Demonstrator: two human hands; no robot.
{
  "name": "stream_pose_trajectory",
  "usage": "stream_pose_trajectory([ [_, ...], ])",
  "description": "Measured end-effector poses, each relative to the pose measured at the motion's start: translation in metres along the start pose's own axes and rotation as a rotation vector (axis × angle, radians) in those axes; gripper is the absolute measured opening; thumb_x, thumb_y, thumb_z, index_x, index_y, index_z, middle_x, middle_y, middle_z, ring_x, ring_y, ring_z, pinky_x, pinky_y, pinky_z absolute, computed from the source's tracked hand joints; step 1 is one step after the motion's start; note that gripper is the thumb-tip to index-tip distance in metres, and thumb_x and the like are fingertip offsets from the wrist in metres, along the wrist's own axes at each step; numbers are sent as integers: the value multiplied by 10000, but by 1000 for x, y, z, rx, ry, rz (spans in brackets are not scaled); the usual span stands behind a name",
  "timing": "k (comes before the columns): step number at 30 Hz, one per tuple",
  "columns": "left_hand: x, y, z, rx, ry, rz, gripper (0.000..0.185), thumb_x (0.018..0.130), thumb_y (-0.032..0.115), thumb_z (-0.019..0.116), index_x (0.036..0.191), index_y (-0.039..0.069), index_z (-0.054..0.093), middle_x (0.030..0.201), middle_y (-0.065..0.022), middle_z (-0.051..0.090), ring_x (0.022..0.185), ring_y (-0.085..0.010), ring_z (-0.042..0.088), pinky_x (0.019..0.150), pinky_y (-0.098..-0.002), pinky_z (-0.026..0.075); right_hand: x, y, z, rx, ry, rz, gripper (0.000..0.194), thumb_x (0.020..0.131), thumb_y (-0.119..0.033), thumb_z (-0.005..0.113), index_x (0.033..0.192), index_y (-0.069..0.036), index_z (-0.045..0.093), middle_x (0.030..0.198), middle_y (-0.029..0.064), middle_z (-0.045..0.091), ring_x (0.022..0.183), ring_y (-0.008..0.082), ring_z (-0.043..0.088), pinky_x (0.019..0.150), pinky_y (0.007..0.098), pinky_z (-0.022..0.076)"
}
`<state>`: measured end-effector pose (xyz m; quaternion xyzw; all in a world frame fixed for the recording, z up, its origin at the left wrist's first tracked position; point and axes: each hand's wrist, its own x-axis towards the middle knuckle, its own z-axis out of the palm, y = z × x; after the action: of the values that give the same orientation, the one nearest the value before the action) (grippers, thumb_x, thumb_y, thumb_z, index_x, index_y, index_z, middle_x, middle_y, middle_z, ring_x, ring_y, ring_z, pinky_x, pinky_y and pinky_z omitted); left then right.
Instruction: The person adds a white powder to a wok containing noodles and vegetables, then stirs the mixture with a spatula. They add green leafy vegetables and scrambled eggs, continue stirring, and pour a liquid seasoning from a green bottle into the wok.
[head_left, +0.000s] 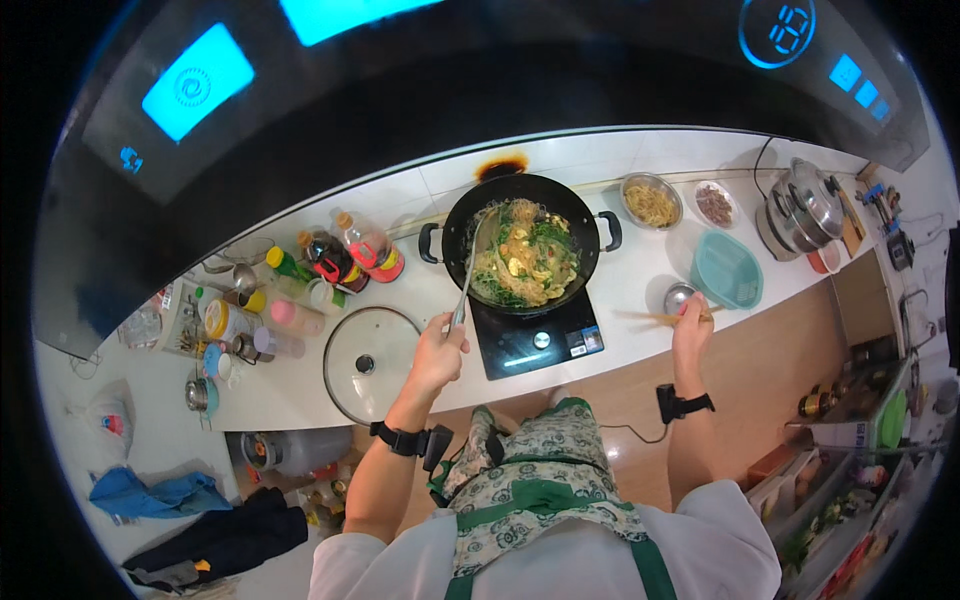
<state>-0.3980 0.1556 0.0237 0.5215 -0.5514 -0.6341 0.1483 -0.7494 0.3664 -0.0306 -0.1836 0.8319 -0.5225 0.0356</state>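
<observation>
My left hand (437, 352) grips the handle of a metal ladle or spatula (469, 271), whose head rests in the food at the wok's left side. The black two-handled wok (583, 201) sits on an induction cooktop (510, 352). Inside it is a mix of glass noodles, green leaves and egg pieces (525, 259). My right hand (691, 330) holds a pair of wooden chopsticks (651, 318), tips pointing left and slightly blurred. Just beyond that hand lies a small metal bowl (679, 291), partly hidden by it.
A glass lid (352, 394) lies left of the cooktop, near several bottles (375, 251) and jars. To the right are a teal basket (724, 274), a bowl of pale strips (651, 205), a plate of meat (715, 205) and a steel steamer pot (802, 206). A range hood (480, 97) overhangs the counter.
</observation>
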Motion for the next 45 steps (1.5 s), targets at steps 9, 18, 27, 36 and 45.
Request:
stream_pose_trajectory([
  [9, -8, 6, 14, -623, -171, -242, 198, 1030, 215, 483, 1107, 32, 480, 892, -91, 563, 523, -62, 413, 414, -194, 357, 16, 102, 61, -934, -523, 149, 524, 949, -514, 531, 1055, -25, 685, 1058, 213, 701, 1013, 393, 673, 875, 492, 534],
  [18, -27, -1, 61, -917, -137, -381, 148, 1029, 137, 479, 1049, 2, 536, 912, -74, 558, 588, -77, 450, 469, -190, 398, 45, 164, 115, -948, -533, 63, 507, 956, -504, 542, 1089, -16, 580, 1051, 200, 698, 990, 359, 688, 816, 464, 556],
  [27, -29, -10, 94, -1062, -174, -218, 234, 1036, 150, 491, 1167, -39, 531, 954, -74, 573, 826, -155, 601, 782, -293, 573, 41, 169, 107, -746, -435, -116, 463, 912, -381, 654, 1137, -10, 494, 1082, 213, 636, 993, 405, 646, 786, 474, 544],
  [36, 2, -20, 131, -816, -437, -74, 272, 1008, 167, 577, 1233, 21, 536, 1089, -59, 601, 984, -165, 576, 887, -303, 476, -55, -35, 37, 475, -1270, 636, 398, 1038, -426, 451, 1189, -68, 536, 1001, 75, 651, 676, 154, 664, 547, 268, 519],
  [45, 17, -30, 130, -340, -396, 23, 633, 1001, 418, 576, 1459, 13, 410, 1279, -95, 587, 1108, -174, 561, 948, -357, 486, -76, -94, 37, -240, -739, -149, 320, 989, -311, 546, 1138, -30, 590, 826, 204, 665, 680, 296, 667, 639, 417, 508],
])
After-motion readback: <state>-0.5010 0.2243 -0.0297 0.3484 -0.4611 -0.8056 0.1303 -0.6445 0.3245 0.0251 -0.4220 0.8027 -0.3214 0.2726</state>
